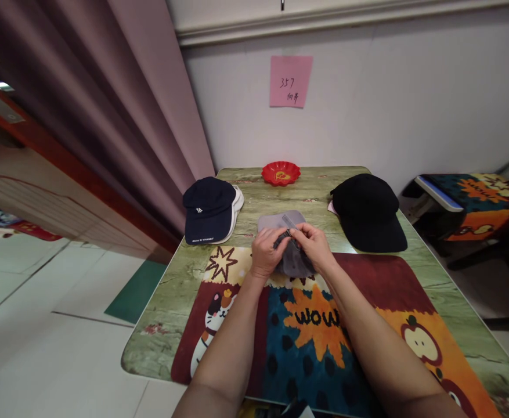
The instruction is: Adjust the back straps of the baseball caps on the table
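Note:
A grey cap (295, 264) lies at the middle of the table, at the top edge of a colourful mat, its brim pointing away from me. My left hand (268, 249) pinches the cap's strap from the left. From the right, my right hand (313, 242) has its thumb and fingers closed on the same strap, close to my left fingertips. The small dark fastening between the hands is partly hidden by the fingers. To the left rests a navy cap (208, 203) stacked over a white one. A black cap (365, 206) sits to the right.
A red scalloped dish (281, 173) stands at the table's (249, 197) back edge. The printed mat (275, 337) lies under my forearms. A pink note (291, 81) is on the wall behind. At the right is a stool (476, 197) with a patterned cover.

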{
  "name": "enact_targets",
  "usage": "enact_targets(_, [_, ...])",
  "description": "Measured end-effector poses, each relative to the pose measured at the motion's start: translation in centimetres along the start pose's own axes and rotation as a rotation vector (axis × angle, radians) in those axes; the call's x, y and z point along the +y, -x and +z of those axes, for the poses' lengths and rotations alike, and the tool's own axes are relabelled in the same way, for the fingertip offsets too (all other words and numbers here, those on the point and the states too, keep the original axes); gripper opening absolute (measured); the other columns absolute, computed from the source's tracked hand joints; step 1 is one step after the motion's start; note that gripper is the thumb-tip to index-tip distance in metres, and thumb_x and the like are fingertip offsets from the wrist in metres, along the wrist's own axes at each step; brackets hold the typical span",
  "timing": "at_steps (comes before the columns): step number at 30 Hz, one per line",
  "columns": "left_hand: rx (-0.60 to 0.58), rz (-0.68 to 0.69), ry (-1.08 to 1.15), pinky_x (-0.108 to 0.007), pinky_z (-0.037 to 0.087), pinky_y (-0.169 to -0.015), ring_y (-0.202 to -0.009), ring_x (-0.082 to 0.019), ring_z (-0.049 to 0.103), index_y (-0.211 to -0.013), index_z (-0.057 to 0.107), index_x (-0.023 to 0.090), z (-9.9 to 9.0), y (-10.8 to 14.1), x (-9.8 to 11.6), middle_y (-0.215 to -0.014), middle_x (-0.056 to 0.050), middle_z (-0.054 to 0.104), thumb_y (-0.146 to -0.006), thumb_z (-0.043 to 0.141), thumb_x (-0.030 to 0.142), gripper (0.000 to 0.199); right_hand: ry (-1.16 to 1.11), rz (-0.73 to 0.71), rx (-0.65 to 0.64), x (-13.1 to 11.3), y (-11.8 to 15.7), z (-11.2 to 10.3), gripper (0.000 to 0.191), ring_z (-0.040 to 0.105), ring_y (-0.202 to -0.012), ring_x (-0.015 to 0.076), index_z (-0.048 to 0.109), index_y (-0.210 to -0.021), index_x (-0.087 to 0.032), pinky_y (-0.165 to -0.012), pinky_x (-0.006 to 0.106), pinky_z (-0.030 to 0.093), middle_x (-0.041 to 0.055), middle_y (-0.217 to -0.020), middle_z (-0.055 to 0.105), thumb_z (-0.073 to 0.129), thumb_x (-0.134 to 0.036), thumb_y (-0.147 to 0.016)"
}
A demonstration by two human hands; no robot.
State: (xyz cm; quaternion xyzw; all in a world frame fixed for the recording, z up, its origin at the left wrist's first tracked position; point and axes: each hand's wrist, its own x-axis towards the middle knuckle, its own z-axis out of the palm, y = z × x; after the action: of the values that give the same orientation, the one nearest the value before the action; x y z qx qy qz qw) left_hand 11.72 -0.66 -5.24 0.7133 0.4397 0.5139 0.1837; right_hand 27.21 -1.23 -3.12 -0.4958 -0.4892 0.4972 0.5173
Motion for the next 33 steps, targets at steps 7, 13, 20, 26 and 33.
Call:
enact_targets(7, [0.115, -0.081, 0.018, -0.038, 0.053, -0.091, -0.093, -0.024, 0.071, -0.099, 0.079, 0.025, -0.11, -0.1, 0.15, -0.097, -0.008, 0.079, -0.086, 0.073, 0.031, 0.016, -0.097, 0.042, 0.092, 0.25, -0.55, -0.48, 0.044, 0.041, -0.052, 0.011, 0.069, -0.084, -0.021, -0.051, 0.025, 0.031, -0.0026, -0.063, 0.059, 0.072, -0.064, -0.074])
enact_targets(13, [0.171, -0.204, 0.172, -0.035, 0.053, -0.09, -0.089, -0.022, 0.071, -0.096, 0.08, 0.023, -0.11, -0.25, -0.02, -0.095, -0.006, 0.078, -0.081, 0.077, 0.03, 0.017, -0.059, 0.048, 0.06, 0.39, -0.72, -0.7, 0.036, 0.041, -0.05, 0.0112, 0.059, -0.065, -0.022, -0.051, 0.027, 0.031, -0.0009, -0.06, 0.06, 0.067, -0.055, -0.077])
enact_targets(20, [0.159, -0.276, 0.246, -0.033, 0.054, -0.085, -0.085, -0.02, 0.07, -0.098, 0.081, 0.021, 0.19, -0.19, -0.49, -0.095, -0.007, 0.079, -0.081, 0.076, 0.031, 0.021, -0.029, 0.073, -0.007, 0.61, -0.68, -0.61, 0.028, 0.041, -0.05, 0.0114, 0.057, -0.064, -0.023, -0.051, 0.027, 0.029, -0.001, -0.06, 0.059, 0.059, -0.046, -0.08])
enact_targets(26, [0.138, -0.318, 0.301, -0.035, 0.056, -0.088, -0.09, -0.021, 0.072, -0.098, 0.081, 0.02, 0.21, -0.29, -0.46, -0.098, -0.007, 0.08, -0.081, 0.076, 0.031, 0.021, -0.084, 0.12, -0.063, 0.07, -0.45, -0.61, 0.031, 0.039, -0.049, 0.0102, 0.056, -0.061, -0.022, -0.05, 0.026, 0.028, -0.001, -0.06, 0.058, 0.062, -0.047, -0.077])
enact_targets(33, [0.108, -0.339, 0.341, -0.036, 0.056, -0.09, -0.093, -0.022, 0.074, -0.099, 0.08, 0.018, 0.13, -0.31, -0.3, -0.101, -0.009, 0.08, -0.081, 0.075, 0.031, 0.023, -0.109, 0.168, -0.088, -0.25, -0.35, -0.51, 0.031, 0.037, -0.048, 0.009, 0.055, -0.06, -0.021, -0.05, 0.026, 0.025, -0.0023, -0.058, 0.055, 0.063, -0.047, -0.074])
